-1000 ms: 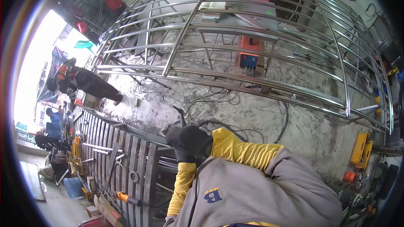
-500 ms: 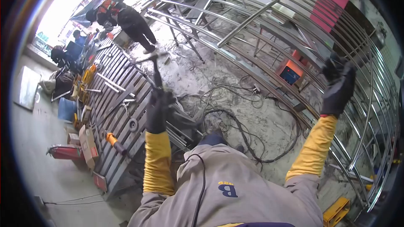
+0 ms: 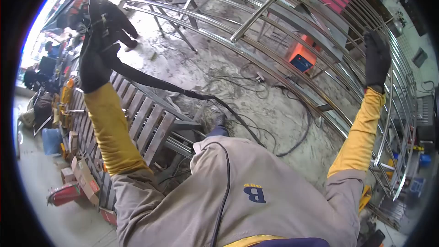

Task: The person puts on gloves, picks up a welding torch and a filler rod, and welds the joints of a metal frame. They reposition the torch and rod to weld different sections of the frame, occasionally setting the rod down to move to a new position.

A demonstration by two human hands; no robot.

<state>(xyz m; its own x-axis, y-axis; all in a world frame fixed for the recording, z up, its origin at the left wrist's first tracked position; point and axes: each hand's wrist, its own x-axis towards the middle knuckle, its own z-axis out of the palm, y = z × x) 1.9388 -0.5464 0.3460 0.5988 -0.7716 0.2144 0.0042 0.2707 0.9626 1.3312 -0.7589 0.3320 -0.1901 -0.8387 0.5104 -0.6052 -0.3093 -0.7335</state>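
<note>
Arms raised in yellow sleeves, a worker stretches both ways. The left hand (image 3: 93,66), in a black glove, is thrust up toward 10 o'clock and closed around a black cable (image 3: 151,81) that trails from the fist down to the concrete floor (image 3: 292,110) at centre. The gloved right hand (image 3: 377,59) reaches to 2 o'clock against the curved steel frame (image 3: 263,9); whether it grips a bar cannot be told.
</note>
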